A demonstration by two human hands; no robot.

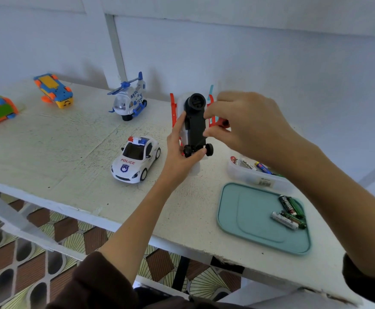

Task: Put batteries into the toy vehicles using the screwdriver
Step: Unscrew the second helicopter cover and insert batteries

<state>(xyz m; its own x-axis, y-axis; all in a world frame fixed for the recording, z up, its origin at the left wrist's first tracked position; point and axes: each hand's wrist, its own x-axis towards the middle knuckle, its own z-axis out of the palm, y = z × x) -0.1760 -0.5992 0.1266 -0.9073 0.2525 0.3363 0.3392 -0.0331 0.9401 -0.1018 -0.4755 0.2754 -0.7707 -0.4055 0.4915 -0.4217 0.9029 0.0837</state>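
From the head view, the left hand (182,148) grips a white-and-red toy helicopter (193,123) turned belly-up, its black plastic underside and small black wheels facing the camera, lifted above the worn white-painted bench (70,139) at about the picture's centre; the right hand (244,121) pinches its right flank, fingers curled against the black base and red skids. No screwdriver shows, hidden or absent I cannot tell. At 4 o'clock of the toy lies a teal plastic tray (248,219) with loose green and silver batteries (290,211), and a clear plastic box (255,175) of more batteries sits between tray and toy. A white police toy car (136,159) stands at 8 o'clock, a blue-and-white toy helicopter (129,97) at 10. My judgement: the step is finding or opening the battery cover; next needs the screwdriver on its screw
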